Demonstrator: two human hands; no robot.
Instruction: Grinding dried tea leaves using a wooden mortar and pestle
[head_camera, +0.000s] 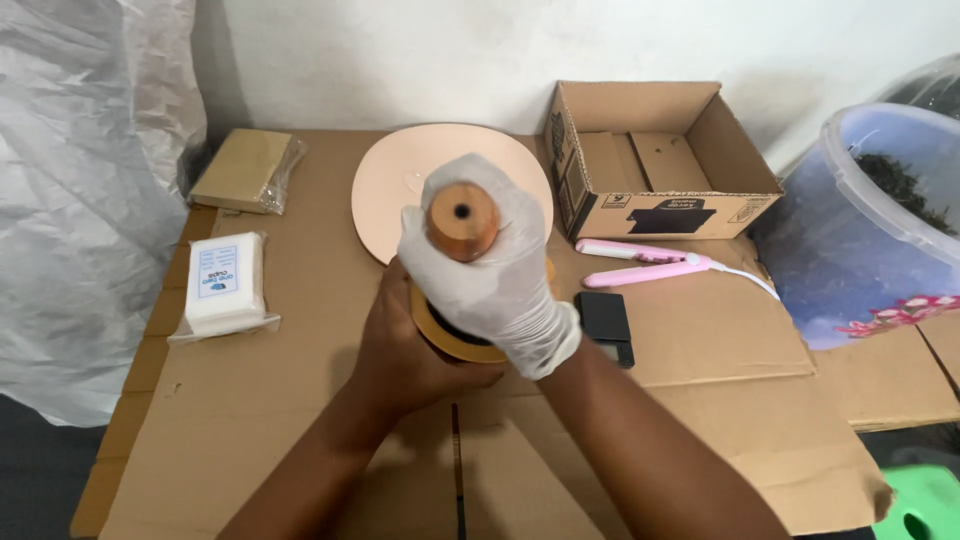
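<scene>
Right hand (490, 275) in white glove wraps tight around round wooden handle with dark centre hole (462, 220). Bare left hand (405, 350) cups tan round base (455, 335) beneath, on cardboard-covered table (300, 400). Wood likely stiff, light, smooth; glove should help grip. Handle top protrudes above gloved fingers; base sits below palm, just before peach round plate (385, 185).

At my twelve o'clock sat a peach plate (390, 190); at two, an open cardboard box (655, 160) and pink hair straightener (645, 264).
</scene>
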